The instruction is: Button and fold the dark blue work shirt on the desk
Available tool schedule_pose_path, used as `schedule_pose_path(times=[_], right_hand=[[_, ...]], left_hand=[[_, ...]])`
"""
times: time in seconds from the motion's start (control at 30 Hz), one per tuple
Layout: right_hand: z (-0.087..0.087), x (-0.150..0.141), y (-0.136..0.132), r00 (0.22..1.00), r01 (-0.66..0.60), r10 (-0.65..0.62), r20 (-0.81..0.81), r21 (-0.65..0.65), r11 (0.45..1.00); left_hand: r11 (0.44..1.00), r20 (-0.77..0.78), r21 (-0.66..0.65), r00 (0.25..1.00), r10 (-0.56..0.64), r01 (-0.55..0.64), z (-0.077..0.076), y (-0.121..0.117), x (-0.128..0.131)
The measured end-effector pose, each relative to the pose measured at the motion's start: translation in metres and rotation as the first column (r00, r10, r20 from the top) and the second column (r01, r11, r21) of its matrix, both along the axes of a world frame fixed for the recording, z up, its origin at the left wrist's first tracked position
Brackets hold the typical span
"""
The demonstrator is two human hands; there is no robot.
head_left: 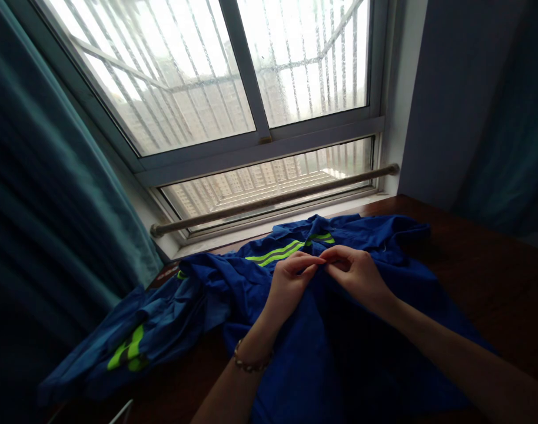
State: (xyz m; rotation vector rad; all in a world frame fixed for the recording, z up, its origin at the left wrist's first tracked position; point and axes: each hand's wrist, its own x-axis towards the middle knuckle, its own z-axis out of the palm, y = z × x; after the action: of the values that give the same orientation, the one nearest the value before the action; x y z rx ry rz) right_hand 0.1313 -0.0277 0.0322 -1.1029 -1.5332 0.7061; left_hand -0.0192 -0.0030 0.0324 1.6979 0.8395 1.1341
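A blue work garment [322, 353] with yellow-green reflective stripes [282, 252] lies spread over a dark wooden table [485, 277]. My left hand [291, 280] and my right hand [357, 271] meet above its middle, fingertips touching. Both pinch a small fold of the blue fabric between thumb and fingers. A beaded bracelet [251, 362] circles my left wrist. What sits between the fingertips is too small to make out.
One sleeve with reflective stripes [128, 350] hangs off the table's left side. A window [251, 118] with outside bars stands behind, with a rod [273, 200] across its sill. Teal curtains [52, 206] hang left and right.
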Motion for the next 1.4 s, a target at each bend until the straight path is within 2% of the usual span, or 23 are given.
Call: schedule_pose_path(times=[0.07,0.13,0.27,0.47,0.6,0.67,0.73,0.83,0.9,1.03,1.17,1.4], right_hand=[[0.000,-0.002,-0.001,1.000,-0.022,0.022,-0.002,0.002,1.000],[0.000,-0.003,-0.001,0.999,0.006,-0.007,0.035,0.033,0.999],[-0.001,-0.004,-0.001,0.992,0.106,-0.110,0.059,0.062,0.992],[0.001,0.004,0.004,0.989,0.091,-0.105,-0.107,-0.126,0.988],[0.007,0.012,0.009,0.956,-0.031,-0.038,-0.290,-0.230,0.973],[0.010,0.014,0.008,0.967,-0.068,0.014,-0.253,-0.207,0.976],[0.012,0.014,0.006,0.988,-0.069,0.044,-0.150,-0.162,0.984],[0.011,0.012,0.004,0.999,-0.036,0.033,-0.031,-0.114,0.993],[0.009,0.010,0.005,0.999,-0.020,0.016,-0.030,-0.123,0.992],[0.006,0.008,0.006,0.964,-0.097,0.035,-0.265,-0.226,0.969],[0.003,0.008,0.006,0.850,-0.241,0.023,-0.526,-0.351,0.905],[-0.001,0.002,0.005,0.694,-0.357,-0.041,-0.719,-0.393,0.848]], left_hand=[[0.995,-0.005,0.041,0.996,0.093,-0.092,-0.001,-0.002,0.003],[0.982,-0.016,0.060,0.984,0.179,-0.178,-0.003,-0.005,0.006],[0.961,-0.077,0.135,0.964,0.253,-0.242,-0.003,-0.013,0.011],[0.932,-0.087,0.190,0.940,0.329,-0.308,-0.005,-0.021,0.018],[0.924,-0.106,0.236,0.937,0.332,-0.301,-0.010,-0.024,0.020],[0.920,-0.104,0.245,0.935,0.338,-0.306,-0.011,-0.024,0.020],[0.917,-0.102,0.250,0.934,0.344,-0.310,-0.011,-0.024,0.019],[0.918,-0.093,0.249,0.936,0.339,-0.308,-0.011,-0.024,0.019],[0.924,-0.075,0.227,0.940,0.332,-0.308,-0.011,-0.025,0.020],[0.932,-0.039,0.179,0.944,0.327,-0.316,-0.010,-0.026,0.020],[0.932,-0.024,0.164,0.944,0.330,-0.322,-0.007,-0.027,0.020],[0.930,0.018,0.154,0.942,0.335,-0.334,-0.006,-0.028,0.021]])
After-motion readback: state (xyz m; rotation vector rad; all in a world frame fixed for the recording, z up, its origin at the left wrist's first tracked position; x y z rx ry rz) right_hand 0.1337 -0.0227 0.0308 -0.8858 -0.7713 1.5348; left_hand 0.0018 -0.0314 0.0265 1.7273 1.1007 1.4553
